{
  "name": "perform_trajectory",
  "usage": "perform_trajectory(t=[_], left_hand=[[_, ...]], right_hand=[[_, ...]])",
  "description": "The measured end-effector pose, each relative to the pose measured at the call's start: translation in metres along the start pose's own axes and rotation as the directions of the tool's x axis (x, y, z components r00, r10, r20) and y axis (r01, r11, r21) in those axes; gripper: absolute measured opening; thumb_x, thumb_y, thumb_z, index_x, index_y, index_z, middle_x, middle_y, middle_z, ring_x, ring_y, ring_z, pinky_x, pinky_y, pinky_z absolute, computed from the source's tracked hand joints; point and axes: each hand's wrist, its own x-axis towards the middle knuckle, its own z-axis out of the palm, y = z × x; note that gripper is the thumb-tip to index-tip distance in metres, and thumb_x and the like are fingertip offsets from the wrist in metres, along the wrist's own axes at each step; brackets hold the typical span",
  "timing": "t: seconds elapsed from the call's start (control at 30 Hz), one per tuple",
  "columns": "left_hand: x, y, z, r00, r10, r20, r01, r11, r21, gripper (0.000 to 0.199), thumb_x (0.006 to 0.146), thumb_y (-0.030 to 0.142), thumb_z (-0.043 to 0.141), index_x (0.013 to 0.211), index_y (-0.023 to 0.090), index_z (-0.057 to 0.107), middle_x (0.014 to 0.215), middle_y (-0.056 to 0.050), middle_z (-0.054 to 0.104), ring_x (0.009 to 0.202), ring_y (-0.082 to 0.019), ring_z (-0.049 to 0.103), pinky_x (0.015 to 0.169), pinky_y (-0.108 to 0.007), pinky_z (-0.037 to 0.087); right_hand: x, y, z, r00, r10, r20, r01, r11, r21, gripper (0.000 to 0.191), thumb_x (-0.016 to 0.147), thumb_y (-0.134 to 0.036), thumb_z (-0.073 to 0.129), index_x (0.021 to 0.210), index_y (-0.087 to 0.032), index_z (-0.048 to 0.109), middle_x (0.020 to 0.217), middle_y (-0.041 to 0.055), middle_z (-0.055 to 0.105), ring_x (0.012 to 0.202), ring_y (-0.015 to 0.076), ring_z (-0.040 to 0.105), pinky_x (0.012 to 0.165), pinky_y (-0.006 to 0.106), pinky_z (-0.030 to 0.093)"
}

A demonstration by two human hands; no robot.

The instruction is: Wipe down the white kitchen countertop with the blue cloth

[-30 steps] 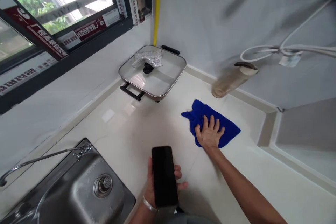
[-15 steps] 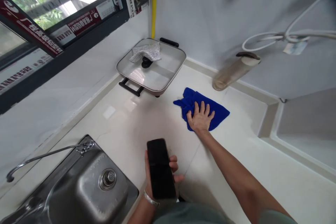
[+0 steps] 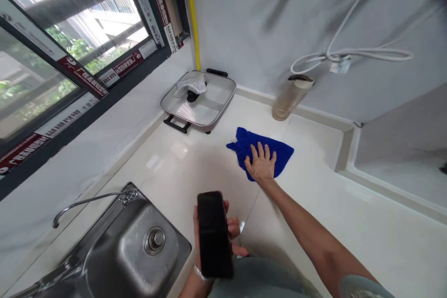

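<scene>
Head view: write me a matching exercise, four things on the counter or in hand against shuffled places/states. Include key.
Things
1. Cloth
2. Phone
3. Lidded pan
4. Sink

Places/states
A. In the corner, with a silvery mesh piece on top
B. Held by the left hand, screen dark
C. Metal, with a round drain showing
D. Blue, beneath the spread fingers of the right hand

Pairs: 1-D, 2-B, 3-A, 4-C

Left hand (image 3: pixel 233 229) holds a phone (image 3: pixel 213 236); right hand (image 3: pixel 262 166) lies on a blue cloth (image 3: pixel 281 151).
</scene>
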Motion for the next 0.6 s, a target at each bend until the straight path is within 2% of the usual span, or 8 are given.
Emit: perform_trajectory(t=[0.17, 0.4, 0.5, 0.6], left_hand=[[-0.008, -0.009, 0.003, 0.999, 0.020, 0.050, -0.022, 0.999, 0.035, 0.089, 0.077, 0.088, 0.027, 0.132, 0.027, 0.059, 0.093, -0.006, 0.049, 0.084, -0.018, 0.052, 0.079, -0.047, 0.055], [-0.017, -0.026, 0.016, 0.992, 0.014, 0.126, -0.011, 1.000, -0.027, 0.089, 0.076, 0.088, 0.029, 0.126, 0.022, 0.063, 0.095, -0.007, 0.051, 0.082, -0.018, 0.052, 0.077, -0.051, 0.057], [-0.020, -0.031, 0.022, 0.994, 0.032, 0.104, -0.030, 0.999, -0.026, 0.087, 0.077, 0.086, 0.032, 0.130, 0.023, 0.060, 0.098, -0.008, 0.054, 0.087, -0.019, 0.054, 0.085, -0.056, 0.054], [-0.024, -0.031, 0.023, 0.995, 0.055, 0.082, -0.053, 0.998, -0.028, 0.088, 0.077, 0.086, 0.034, 0.137, 0.025, 0.053, 0.100, -0.008, 0.057, 0.092, -0.020, 0.057, 0.094, -0.062, 0.049]], right_hand=[[-0.035, 0.003, -0.009, 0.999, -0.048, 0.011, 0.048, 0.999, -0.003, 0.059, 0.096, -0.044, 0.031, 0.150, -0.022, 0.036, 0.160, 0.0088, 0.031, 0.148, 0.0337, 0.019, 0.118, 0.062, 0.014], [-0.066, 0.006, -0.022, 0.996, -0.090, 0.028, 0.090, 0.996, 0.006, 0.058, 0.096, -0.042, 0.034, 0.151, -0.023, 0.036, 0.161, 0.0077, 0.030, 0.148, 0.0326, 0.020, 0.118, 0.060, 0.016], [-0.080, 0.016, -0.024, 0.989, -0.142, 0.034, 0.141, 0.990, 0.009, 0.057, 0.096, -0.040, 0.035, 0.151, -0.023, 0.036, 0.161, 0.0070, 0.030, 0.148, 0.0320, 0.020, 0.119, 0.060, 0.017], [-0.108, 0.039, -0.024, 0.976, -0.216, 0.011, 0.216, 0.976, 0.008, 0.057, 0.095, -0.037, 0.037, 0.150, -0.024, 0.036, 0.161, 0.0058, 0.030, 0.148, 0.0313, 0.021, 0.119, 0.060, 0.017]])
